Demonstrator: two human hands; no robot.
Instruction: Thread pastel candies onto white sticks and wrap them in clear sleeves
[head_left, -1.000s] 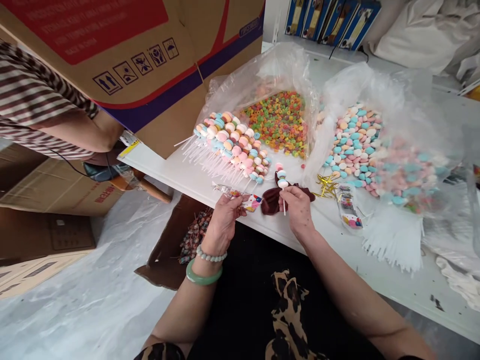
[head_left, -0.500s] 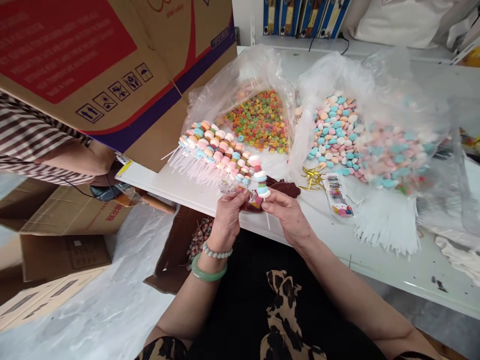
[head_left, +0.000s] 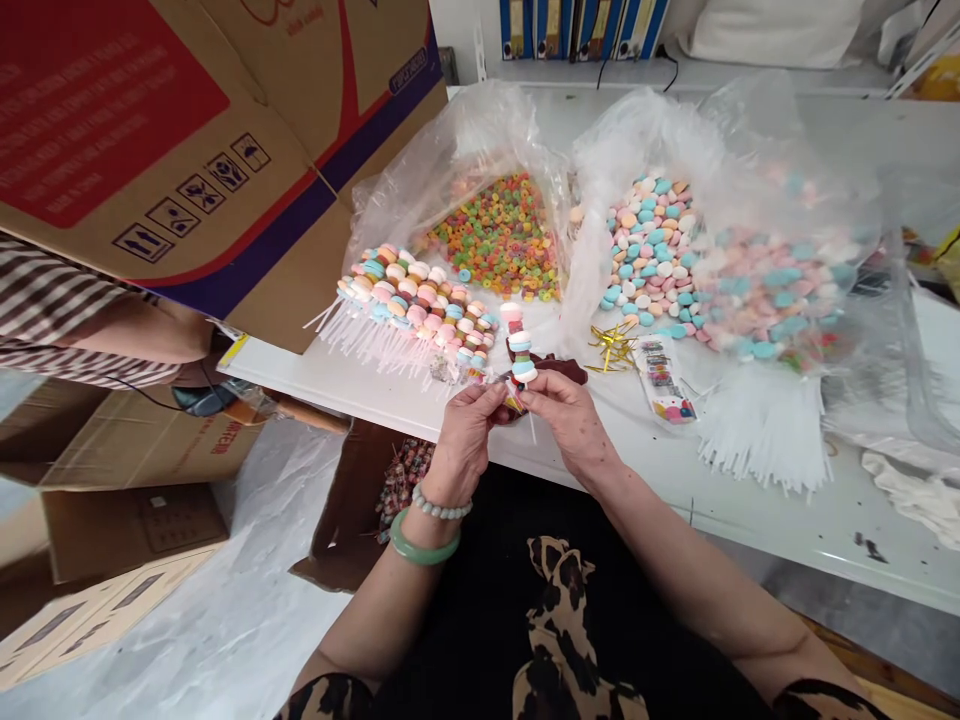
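My right hand [head_left: 564,415] pinches a candy skewer [head_left: 519,341] just under its lowest white candy. Stacked pink, white, blue and green sweets stand nearly upright on its thin white stick. Close beside it, my left hand [head_left: 471,425] has thumb and fingers pressed together near the skewer's base; what they grip is too small to make out. Behind the hands lies a dark brown cloth [head_left: 566,369], partly covered by them. To the left, a row of finished-looking candy skewers [head_left: 420,295] rests on the table, white sticks pointing towards me.
Behind are a bag of ring-shaped gummies [head_left: 502,235] and bags of pastel candies [head_left: 652,250]. Gold twist ties [head_left: 612,346], a printed packet [head_left: 664,380] and white sticks [head_left: 761,425] lie rightward. A big carton [head_left: 300,250] overhangs the left; another person's arm [head_left: 142,335] shows below it.
My left hand has come closer to the skewer and the right hand's fingertips. The skewer stays in my right hand. The whole view has shifted slightly.
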